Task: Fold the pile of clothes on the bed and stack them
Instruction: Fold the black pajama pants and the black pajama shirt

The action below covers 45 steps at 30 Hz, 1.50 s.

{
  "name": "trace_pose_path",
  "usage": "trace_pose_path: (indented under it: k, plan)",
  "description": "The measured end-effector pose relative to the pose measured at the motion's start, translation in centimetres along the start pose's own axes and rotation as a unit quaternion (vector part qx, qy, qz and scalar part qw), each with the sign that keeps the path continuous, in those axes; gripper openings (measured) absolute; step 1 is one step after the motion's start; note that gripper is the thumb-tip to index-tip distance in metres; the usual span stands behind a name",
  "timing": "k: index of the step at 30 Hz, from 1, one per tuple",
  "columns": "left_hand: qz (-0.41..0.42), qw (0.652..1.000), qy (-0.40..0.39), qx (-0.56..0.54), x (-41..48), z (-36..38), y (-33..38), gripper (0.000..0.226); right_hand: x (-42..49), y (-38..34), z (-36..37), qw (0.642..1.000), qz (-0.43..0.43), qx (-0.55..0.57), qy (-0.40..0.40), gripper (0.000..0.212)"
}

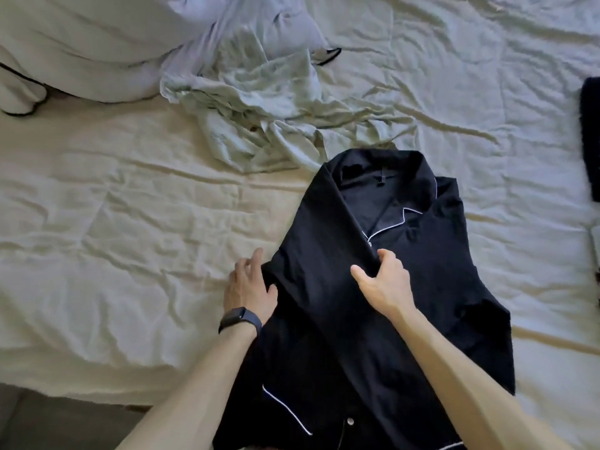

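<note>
The right hand [384,280] pinches a folded-over panel of the black pajama shirt [438,287], while the left hand [248,287], fingers loosely straight, rests against that shirt's left edge on the bed [97,222], with crumpled pale-green clothes [259,102] beyond the shirt's collar.

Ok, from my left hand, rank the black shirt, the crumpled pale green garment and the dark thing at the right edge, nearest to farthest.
1. Black shirt, touching the left hand.
2. Pale green garment, farther up the bed.
3. Dark item, far right edge.
</note>
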<state>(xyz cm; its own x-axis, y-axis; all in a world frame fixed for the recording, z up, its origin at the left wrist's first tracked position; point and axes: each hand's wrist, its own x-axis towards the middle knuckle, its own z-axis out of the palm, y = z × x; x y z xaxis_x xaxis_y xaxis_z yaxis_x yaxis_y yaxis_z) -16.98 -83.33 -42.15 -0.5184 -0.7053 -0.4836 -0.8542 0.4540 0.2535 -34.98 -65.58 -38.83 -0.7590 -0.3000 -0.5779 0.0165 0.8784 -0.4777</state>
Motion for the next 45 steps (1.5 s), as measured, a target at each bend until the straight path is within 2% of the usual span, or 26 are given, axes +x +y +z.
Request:
trace_pose_path:
  k: [3, 6, 12, 15, 18, 20, 23, 26, 29, 33, 35, 37, 40, 42, 43, 45]
  plan:
    - [0.046, 0.997, -0.046, -0.048, 3.5, -0.2, -1.0, 0.049, 4.5, -3.6, 1.0, 0.999, -0.021, -0.045, 0.006, 0.077]
    - [0.056, 0.995, -0.052, -0.059, 5.6, -0.5, -2.0, 0.034, 7.9, -6.9, 2.0, 0.997, -0.043, -0.065, 0.010, 0.070]
    - [0.070, 0.992, -0.005, -0.101, 6.2, -1.3, -4.4, 0.040, 12.1, -11.8, 2.6, 0.996, -0.059, -0.066, -0.027, 0.014]
    - [0.135, 0.985, 0.035, -0.105, 4.4, -0.9, -5.0, 0.040, 12.1, -11.1, 1.7, 0.999, -0.020, -0.028, 0.000, 0.009]
    - [0.201, 0.978, 0.054, -0.029, 2.6, 0.0, -4.9, 0.050, 10.8, -7.9, 0.2, 0.993, 0.048, -0.081, -0.068, 0.012]
    - [0.185, 0.982, 0.009, -0.027, 1.7, 0.5, -4.5, 0.050, 10.1, -5.8, -0.9, 0.978, 0.074, -0.146, -0.130, 0.010]
    - [0.143, 0.989, -0.016, -0.026, 1.2, 1.3, -3.9, 0.047, 10.0, -4.6, -1.7, 0.972, 0.080, -0.166, -0.145, 0.005]
    - [0.114, 0.993, -0.026, -0.006, 0.7, 1.5, -3.4, 0.044, 10.3, -5.1, -1.6, 0.987, 0.080, -0.040, -0.134, 0.014]
    - [0.115, 0.993, -0.031, 0.012, 0.1, 1.9, -3.3, 0.042, 9.8, -5.9, -1.4, 0.979, 0.092, 0.113, -0.142, 0.021]
    - [0.094, 0.995, -0.019, 0.010, 0.0, 1.5, -2.5, 0.047, 9.8, -7.0, -1.2, 0.967, 0.096, 0.204, -0.117, 0.020]
    - [0.103, 0.994, -0.018, 0.033, 0.4, 1.1, -1.8, 0.047, 10.0, -8.1, -1.1, 0.953, 0.097, 0.252, -0.136, 0.021]
    - [0.085, 0.996, -0.024, 0.034, 1.3, 0.5, -1.6, 0.037, 10.2, -9.6, -0.7, 0.943, 0.088, 0.276, -0.164, 0.019]
    - [-0.078, 0.990, -0.009, -0.115, 3.3, -0.4, -2.4, 0.024, 11.1, -11.9, -0.1, 0.909, 0.050, 0.359, -0.209, 0.023]
    - [-0.166, 0.952, -0.014, -0.256, 4.6, -0.4, -3.5, 0.025, 11.7, -13.2, 0.0, 0.883, 0.017, 0.377, -0.279, 0.042]
    - [-0.179, 0.941, -0.028, -0.286, 5.2, -0.4, -3.9, 0.027, 12.0, -13.4, 0.0, 0.883, 0.007, 0.352, -0.310, 0.053]
    - [-0.174, 0.941, -0.049, -0.287, 5.9, -0.7, -4.1, 0.026, 12.4, -13.2, 0.5, 0.919, -0.017, 0.242, -0.309, 0.065]
